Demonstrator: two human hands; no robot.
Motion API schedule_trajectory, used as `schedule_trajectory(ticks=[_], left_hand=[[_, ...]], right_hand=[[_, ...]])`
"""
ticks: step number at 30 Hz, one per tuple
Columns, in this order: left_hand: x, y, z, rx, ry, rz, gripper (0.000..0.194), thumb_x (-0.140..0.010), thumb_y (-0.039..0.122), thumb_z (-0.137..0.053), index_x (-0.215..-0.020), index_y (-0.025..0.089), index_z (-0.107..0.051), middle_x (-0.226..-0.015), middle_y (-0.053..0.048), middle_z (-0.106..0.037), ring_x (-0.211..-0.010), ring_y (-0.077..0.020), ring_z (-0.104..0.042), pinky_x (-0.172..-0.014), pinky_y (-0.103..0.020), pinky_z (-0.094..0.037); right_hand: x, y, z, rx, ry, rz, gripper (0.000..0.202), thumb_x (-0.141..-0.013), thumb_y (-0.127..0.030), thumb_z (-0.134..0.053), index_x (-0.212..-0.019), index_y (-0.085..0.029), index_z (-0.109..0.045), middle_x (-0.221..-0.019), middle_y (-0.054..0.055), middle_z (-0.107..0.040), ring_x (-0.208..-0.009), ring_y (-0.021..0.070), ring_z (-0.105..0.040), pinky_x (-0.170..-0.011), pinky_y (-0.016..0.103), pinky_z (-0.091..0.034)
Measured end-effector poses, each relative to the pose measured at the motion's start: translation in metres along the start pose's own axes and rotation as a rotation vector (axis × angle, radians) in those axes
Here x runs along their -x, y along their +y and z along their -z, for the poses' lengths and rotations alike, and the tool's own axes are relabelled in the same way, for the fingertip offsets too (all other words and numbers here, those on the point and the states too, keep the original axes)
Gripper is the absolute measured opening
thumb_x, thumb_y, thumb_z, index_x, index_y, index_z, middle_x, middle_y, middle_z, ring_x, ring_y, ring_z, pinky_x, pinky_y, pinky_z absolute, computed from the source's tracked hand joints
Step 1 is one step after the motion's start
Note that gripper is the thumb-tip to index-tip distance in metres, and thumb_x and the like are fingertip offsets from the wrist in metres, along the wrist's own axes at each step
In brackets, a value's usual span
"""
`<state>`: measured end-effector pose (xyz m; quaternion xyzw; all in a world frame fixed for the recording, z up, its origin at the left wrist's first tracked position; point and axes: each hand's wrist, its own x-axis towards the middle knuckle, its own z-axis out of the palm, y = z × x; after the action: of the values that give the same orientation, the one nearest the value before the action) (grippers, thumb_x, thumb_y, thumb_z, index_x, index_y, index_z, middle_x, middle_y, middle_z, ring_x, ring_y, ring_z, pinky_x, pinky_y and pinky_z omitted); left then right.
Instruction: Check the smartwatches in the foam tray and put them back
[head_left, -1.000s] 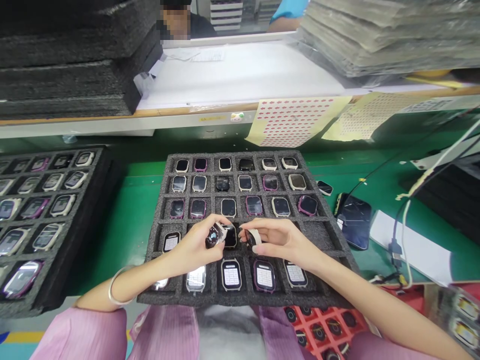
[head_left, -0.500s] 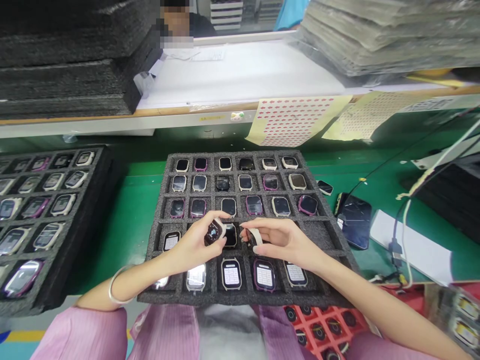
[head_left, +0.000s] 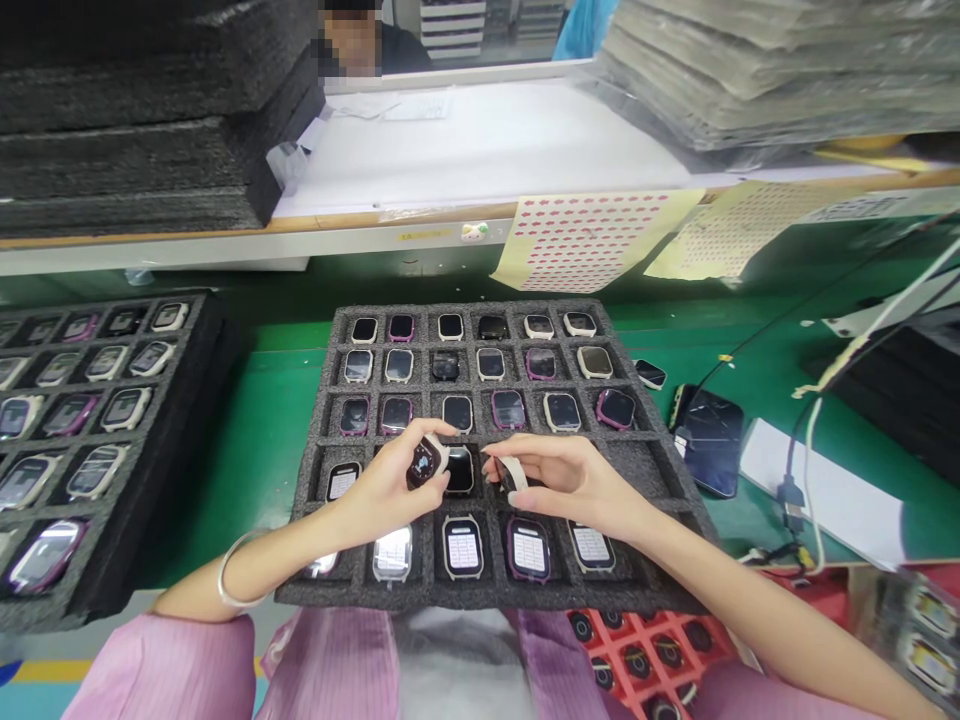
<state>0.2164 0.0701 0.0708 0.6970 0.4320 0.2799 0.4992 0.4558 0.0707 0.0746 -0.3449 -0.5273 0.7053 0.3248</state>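
Observation:
A lit smartwatch case [head_left: 424, 462] with a pale frame is gripped in my left hand [head_left: 394, 480], its dark screen tilted up. My right hand [head_left: 566, 485] pinches another pale-framed watch case [head_left: 514, 474] on edge between thumb and fingers. Both hands hover over the dark foam tray [head_left: 442, 595], a short gap between them. Rows of watch cases in white, purple and black frames lie in its compartments. In the front row, a watch case [head_left: 463, 548] and its neighbours show bright white screens. My left hand and forearm partly cover cells on that side.
Another foam tray [head_left: 199, 400] of watches lies at left. A phone [head_left: 709, 440], a loose watch case [head_left: 649, 374], white paper [head_left: 825, 495] and cables are at right. Stacked black foam [head_left: 135, 160] and grey trays [head_left: 780, 80] stand on the shelf. Below is a red tray [head_left: 622, 655].
Both hands stay almost in place, each keeping its watch case. The left one has shifted very slightly left, and the right watch case has turned a little.

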Motion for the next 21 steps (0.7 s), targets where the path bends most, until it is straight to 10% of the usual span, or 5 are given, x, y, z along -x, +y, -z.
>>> schedule_trajectory(ticks=[21], left_hand=[[0.0009, -0.0002, 0.0003, 0.043, 0.018, 0.007, 0.035, -0.082, 0.012, -0.054, -0.115, 0.022, -0.047, -0.085, 0.002, -0.051, -0.072, -0.0124, -0.051, -0.069, -0.025, -0.043]], right_hand=[[0.0017, -0.0037, 0.0016, -0.023, -0.010, -0.066, 0.042, -0.073, -0.024, -0.079, -0.113, -0.019, -0.068, -0.102, 0.008, -0.071, -0.097, 0.0213, -0.066, -0.091, 0.039, -0.050]])
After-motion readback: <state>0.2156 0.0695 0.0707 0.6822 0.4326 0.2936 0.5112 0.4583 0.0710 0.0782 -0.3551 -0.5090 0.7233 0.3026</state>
